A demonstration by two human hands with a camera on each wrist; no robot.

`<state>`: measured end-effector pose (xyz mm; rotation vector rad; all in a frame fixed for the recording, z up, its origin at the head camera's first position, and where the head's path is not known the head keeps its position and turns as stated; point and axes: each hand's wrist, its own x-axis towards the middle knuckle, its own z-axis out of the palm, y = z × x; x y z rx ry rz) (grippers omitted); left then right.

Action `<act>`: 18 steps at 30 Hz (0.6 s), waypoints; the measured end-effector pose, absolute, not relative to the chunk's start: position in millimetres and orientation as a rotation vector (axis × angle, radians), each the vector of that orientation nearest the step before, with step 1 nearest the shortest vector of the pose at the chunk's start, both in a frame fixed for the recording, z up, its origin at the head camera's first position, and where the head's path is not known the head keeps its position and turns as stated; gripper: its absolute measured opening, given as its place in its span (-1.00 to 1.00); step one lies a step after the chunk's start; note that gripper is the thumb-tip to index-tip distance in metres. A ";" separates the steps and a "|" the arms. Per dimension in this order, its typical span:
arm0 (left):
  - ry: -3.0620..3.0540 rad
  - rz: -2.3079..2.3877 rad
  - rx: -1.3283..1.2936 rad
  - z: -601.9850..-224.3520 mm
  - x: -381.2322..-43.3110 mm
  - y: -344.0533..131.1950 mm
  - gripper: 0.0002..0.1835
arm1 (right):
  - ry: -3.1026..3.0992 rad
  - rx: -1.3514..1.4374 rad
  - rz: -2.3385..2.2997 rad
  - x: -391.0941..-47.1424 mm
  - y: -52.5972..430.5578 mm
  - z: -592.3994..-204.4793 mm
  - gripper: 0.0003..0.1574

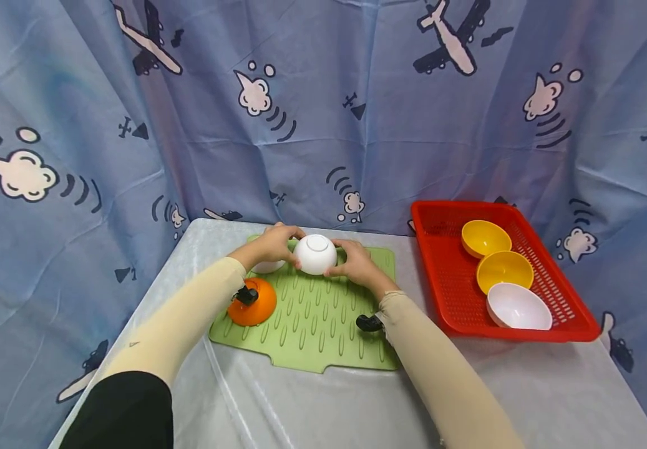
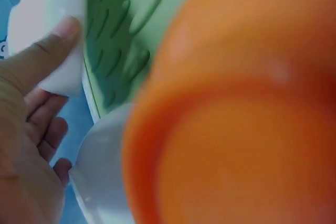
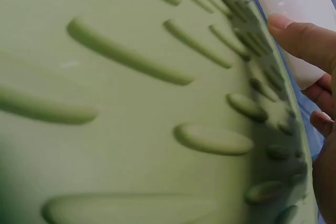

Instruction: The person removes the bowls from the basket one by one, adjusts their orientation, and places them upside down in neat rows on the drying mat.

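From where I stand, the smooth white round bowl (image 1: 314,254) is upside down, foot ring upward, at the far side of the ridged green mat (image 1: 323,318) on the white-covered desk (image 1: 312,415). The left grip (image 1: 274,244) and the right grip (image 1: 359,266) have hold of it from opposite sides, each parted to its curve, thumb on the near side and fingers beyond. Whether its rim touches the mat I cannot tell. I'd keep the pressure even on both sides, since so glossy a wall could slip if one side pushes harder, and I'd keep the foot ring level. The left side seems to want most care: a second white bowl (image 1: 267,268) sits just beside the left wrist, with the glossy orange bowl (image 1: 259,302) nearer, under the forearm, so a dropped elbow could knock either. Any lowering should be straight and slow, the rim meeting the ridges all round before the fingers loosen.
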<state>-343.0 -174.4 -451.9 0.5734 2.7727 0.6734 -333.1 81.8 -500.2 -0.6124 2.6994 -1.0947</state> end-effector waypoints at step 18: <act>2.770 0.379 0.592 -453.5 -347.2 -162.4 -0.29 | 2.786 -0.639 -0.954 -332.9 79.5 -512.0 0.13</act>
